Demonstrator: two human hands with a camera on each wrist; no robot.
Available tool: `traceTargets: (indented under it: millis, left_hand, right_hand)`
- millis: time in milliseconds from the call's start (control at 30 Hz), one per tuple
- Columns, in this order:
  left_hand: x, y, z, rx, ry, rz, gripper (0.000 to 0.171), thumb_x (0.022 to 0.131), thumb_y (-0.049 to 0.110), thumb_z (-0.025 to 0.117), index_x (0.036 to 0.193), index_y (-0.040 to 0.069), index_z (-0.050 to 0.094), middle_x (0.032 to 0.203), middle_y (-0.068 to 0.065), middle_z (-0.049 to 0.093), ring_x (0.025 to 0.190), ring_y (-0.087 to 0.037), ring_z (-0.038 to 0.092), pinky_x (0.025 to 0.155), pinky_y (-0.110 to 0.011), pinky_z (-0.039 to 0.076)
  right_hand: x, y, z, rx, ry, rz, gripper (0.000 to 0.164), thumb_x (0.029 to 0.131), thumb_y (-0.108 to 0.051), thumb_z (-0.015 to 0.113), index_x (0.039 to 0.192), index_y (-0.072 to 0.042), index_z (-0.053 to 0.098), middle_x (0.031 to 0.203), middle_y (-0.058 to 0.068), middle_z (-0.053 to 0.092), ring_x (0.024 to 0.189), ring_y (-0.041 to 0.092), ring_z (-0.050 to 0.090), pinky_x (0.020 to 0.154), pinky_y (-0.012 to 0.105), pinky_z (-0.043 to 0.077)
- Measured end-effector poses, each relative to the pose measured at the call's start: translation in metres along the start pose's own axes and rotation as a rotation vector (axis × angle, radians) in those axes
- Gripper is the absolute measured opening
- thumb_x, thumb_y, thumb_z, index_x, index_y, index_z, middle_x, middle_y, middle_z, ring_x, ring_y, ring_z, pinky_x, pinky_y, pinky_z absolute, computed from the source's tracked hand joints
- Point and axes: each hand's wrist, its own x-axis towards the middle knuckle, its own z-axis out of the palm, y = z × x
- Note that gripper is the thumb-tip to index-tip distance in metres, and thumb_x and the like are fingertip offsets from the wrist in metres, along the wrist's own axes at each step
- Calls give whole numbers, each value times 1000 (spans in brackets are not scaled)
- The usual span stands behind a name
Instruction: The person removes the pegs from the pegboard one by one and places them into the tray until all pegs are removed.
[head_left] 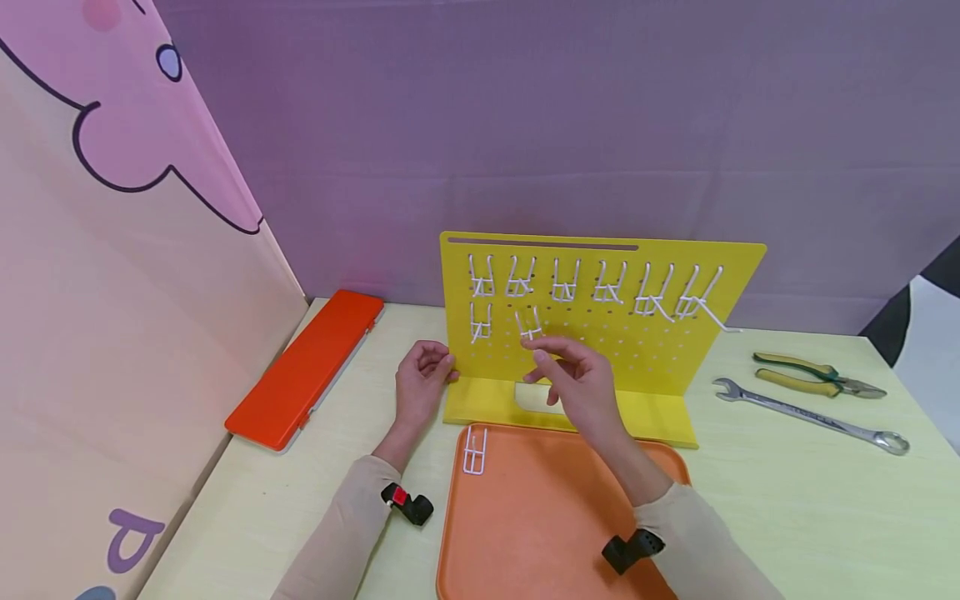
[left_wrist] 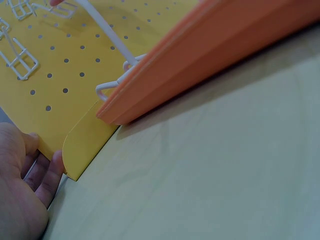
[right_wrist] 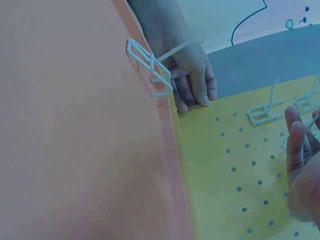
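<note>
A yellow pegboard stands upright, with several white wire hooks along its top row and one at the left of the second row. My left hand grips the board's left edge low down, thumb on the front, as the left wrist view shows. My right hand is raised before the board. Its thumb and index finger pinch the projecting prong of a second-row hook, which sits tilted against the holes. Fingers partly hide this hook in the right wrist view.
An orange tray lies in front of the board, with one loose white hook at its far left corner. To the left is a red case. Pliers and a wrench lie to the right.
</note>
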Motion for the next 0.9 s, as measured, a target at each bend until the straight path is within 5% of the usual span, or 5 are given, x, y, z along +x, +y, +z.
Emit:
traceTargets:
  millis: [433, 733, 900]
  left_hand:
    - [1, -2, 0, -21, 4, 18, 11, 102, -12, 72, 110, -6, 65, 95, -13, 70, 81, -24, 69, 72, -26, 68]
    - [0, 1, 0, 5, 11, -5, 12, 103, -10, 72, 113, -5, 65, 96, -10, 70, 82, -21, 69, 74, -26, 69]
    - [0, 0, 1, -7, 14, -3, 12, 103, -10, 72, 111, -5, 65, 96, -11, 70, 82, -21, 69, 73, -25, 68]
  right_hand:
    - [-16, -8, -2, -49, -38, 0, 16, 110, -4, 68, 120, 5, 76, 107, -7, 83, 73, 12, 76, 51, 20, 53]
    - [-26, -12, 0, -122, -68, 44, 13, 109, -6, 71, 115, 2, 78, 98, 12, 81, 68, 15, 73, 47, 23, 49]
    - [-30, -15, 1, -119, -71, 72, 11, 107, -3, 73, 112, 6, 77, 89, 7, 79, 64, 17, 71, 46, 26, 48]
